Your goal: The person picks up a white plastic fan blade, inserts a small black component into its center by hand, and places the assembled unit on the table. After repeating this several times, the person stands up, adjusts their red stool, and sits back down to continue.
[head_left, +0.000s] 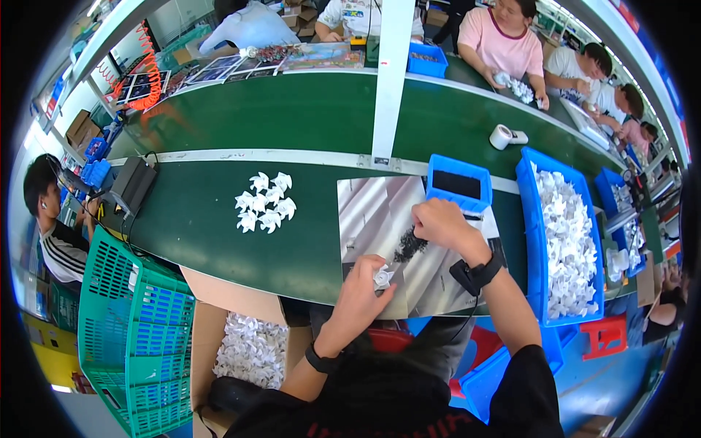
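My left hand (pixel 355 290) grips a small white flower-shaped plastic part (pixel 382 278) over the near edge of a glossy printed sheet (pixel 365 219). Above the sheet, my right hand (pixel 440 223) has its fingers curled together beside a loose pile of tiny black pieces (pixel 410 245). Its fingertips are partly hidden, so what they pinch is unclear. Just beyond that hand stands a small blue bin (pixel 432 177) with dark contents. Several matching white parts (pixel 269 219) lie grouped on the green tabletop (pixel 197 212) to the left.
At right, a long blue tray (pixel 537 241) is heaped with white parts. A cardboard box (pixel 204 343) of white pieces and a green plastic crate (pixel 135 328) stand at left. A white post (pixel 391 80) rises beyond the sheet. Co-workers (pixel 504 44) sit across the bench.
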The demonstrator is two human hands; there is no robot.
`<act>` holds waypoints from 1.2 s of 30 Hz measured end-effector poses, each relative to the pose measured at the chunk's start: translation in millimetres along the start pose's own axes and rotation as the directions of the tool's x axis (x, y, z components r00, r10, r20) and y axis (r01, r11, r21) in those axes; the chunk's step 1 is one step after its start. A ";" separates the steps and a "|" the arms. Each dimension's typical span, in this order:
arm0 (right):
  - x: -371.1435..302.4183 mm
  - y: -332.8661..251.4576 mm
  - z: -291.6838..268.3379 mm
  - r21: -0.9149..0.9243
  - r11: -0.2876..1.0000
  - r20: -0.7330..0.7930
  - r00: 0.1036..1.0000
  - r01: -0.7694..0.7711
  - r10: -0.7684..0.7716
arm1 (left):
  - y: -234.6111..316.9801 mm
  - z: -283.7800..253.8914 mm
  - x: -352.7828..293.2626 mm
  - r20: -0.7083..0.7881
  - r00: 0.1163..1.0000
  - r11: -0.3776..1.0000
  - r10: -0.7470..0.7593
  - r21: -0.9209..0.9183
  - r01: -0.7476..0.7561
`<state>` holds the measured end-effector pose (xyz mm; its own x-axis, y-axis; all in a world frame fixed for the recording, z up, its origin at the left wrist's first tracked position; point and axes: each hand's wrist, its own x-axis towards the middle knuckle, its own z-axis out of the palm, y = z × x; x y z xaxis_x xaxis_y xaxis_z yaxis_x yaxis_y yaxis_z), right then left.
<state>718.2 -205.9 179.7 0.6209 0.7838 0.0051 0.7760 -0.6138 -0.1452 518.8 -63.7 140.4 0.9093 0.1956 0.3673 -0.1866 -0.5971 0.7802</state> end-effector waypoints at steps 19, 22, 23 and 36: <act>-86.9 -82.6 43.7 0.860 0.491 -0.326 0.891 0.141 0.315 | 6.8 27.4 11.4 -0.036 0.998 0.977 -0.054 -0.210 0.045; -86.2 -83.0 46.6 0.881 0.455 -0.308 0.888 0.131 0.340 | 8.9 27.0 10.0 -0.010 0.998 0.977 -0.069 -0.203 0.066; -86.4 -83.0 46.9 0.880 0.457 -0.314 0.883 0.133 0.349 | 9.1 27.1 10.0 -0.001 0.997 0.977 -0.083 -0.199 0.081; -86.6 -83.0 47.2 0.888 0.439 -0.313 0.880 0.139 0.356 | 4.7 29.9 10.9 -0.042 0.999 0.996 0.007 -0.094 -0.011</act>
<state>594.8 -218.3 144.7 0.8575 0.4423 0.2629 0.3285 -0.0774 -0.9413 539.0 -87.6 132.9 0.8913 0.2242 0.3941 -0.2309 -0.5236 0.8201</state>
